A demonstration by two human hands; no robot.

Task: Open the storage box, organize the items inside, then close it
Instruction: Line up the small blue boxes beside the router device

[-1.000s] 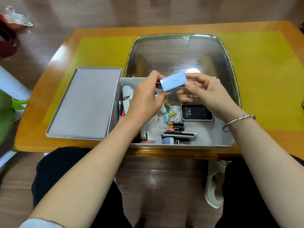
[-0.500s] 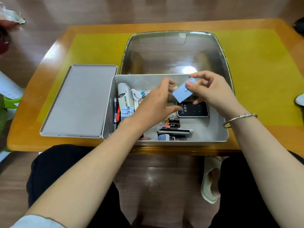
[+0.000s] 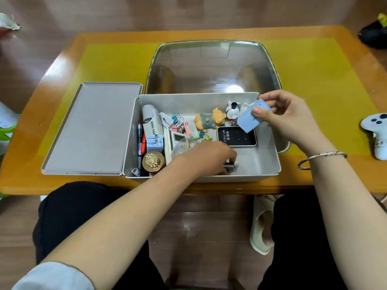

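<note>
The grey storage box (image 3: 251, 177) stands open on the table, its lid (image 3: 90, 130) lying flat to its left. My right hand (image 3: 287, 116) pinches a small light-blue box (image 3: 249, 120) above the box's rear right, over a black Wi-Fi device (image 3: 236, 137). My left hand (image 3: 209, 158) reaches down into the front middle of the box, fingers curled over a dark bar with a silver end (image 3: 231, 165); a grip is not visible. Also inside are a mini fan (image 3: 151, 122), a pig figure (image 3: 209, 121), binder clips (image 3: 178, 120) and a gold seal (image 3: 153, 162).
A large clear plastic tub (image 3: 213, 65) sits right behind the box. A white game controller (image 3: 377, 135) lies at the table's right edge. The table has a yellow mat (image 3: 109, 59). A slipper (image 3: 261, 227) lies on the floor below.
My left hand let go of the blue box and dropped into the front of the storage box. My right hand carried the blue box to the right, uncovering the figures.
</note>
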